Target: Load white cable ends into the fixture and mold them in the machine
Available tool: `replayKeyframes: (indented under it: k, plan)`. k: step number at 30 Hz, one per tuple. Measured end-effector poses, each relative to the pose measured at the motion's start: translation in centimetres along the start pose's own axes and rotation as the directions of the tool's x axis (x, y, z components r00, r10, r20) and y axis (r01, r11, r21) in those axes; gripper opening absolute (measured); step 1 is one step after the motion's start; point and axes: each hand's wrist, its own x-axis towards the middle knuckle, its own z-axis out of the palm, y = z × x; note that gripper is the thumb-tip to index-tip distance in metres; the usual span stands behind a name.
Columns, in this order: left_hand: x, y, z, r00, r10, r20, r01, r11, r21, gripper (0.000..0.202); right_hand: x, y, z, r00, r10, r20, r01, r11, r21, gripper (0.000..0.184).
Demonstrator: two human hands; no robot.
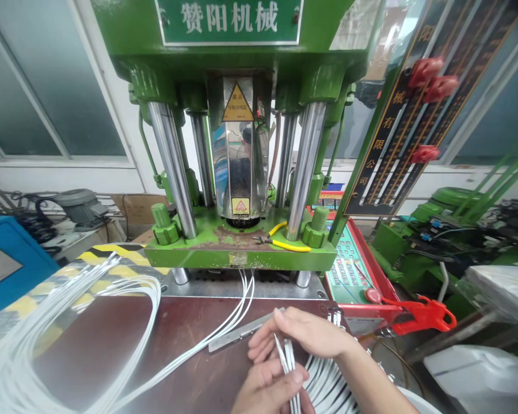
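Cables (pixel 290 357), thin, white, tips slightly splayed, bunched in left hand (pixel 268 385)

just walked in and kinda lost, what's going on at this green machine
A person's left hand grips a small bunch of white cables in front of the green press, with the right hand cupped close to their upper ends. Several thin cables run from under the press's green plate across the brown tabletop, where a metal strip lies. Yellow-handled pliers rest on that plate, and larger loops of white cables spread to the left.
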Motion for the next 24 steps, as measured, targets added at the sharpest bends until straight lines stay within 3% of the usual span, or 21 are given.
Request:
replayKeyframes:
  k: [4,10,16,19,24]
  plan:
    - [-0.7,0.0,0.1,0.999,0.001,0.038,0.005,0.991,-0.133,0.047,0.3,0.6,0.0,1.000,0.013,-0.004,-0.012,0.992,0.129,0.067]
    - [-1.0,-0.7,-0.1,0.998,0.050,0.034,-0.048,0.998,-0.050,0.042,0.0,0.5,-0.3,1.000,-0.024,-0.001,0.023,0.987,0.160,0.064]
    - [-0.9,-0.5,0.4,0.998,0.052,0.032,-0.048,0.992,-0.115,0.053,-0.2,0.2,-0.1,0.998,-0.064,0.004,0.064,0.996,-0.064,0.056]
    - [-0.9,-0.4,0.6,1.000,0.008,0.004,-0.008,0.995,-0.104,0.062,-0.3,0.1,-0.2,0.998,-0.057,0.018,0.058,0.995,-0.082,0.057]
    - [-1.1,0.0,1.0,0.998,0.037,-0.042,-0.044,0.985,-0.167,0.058,-0.7,-0.4,-0.3,0.998,-0.060,-0.018,0.053,0.961,-0.273,0.055]
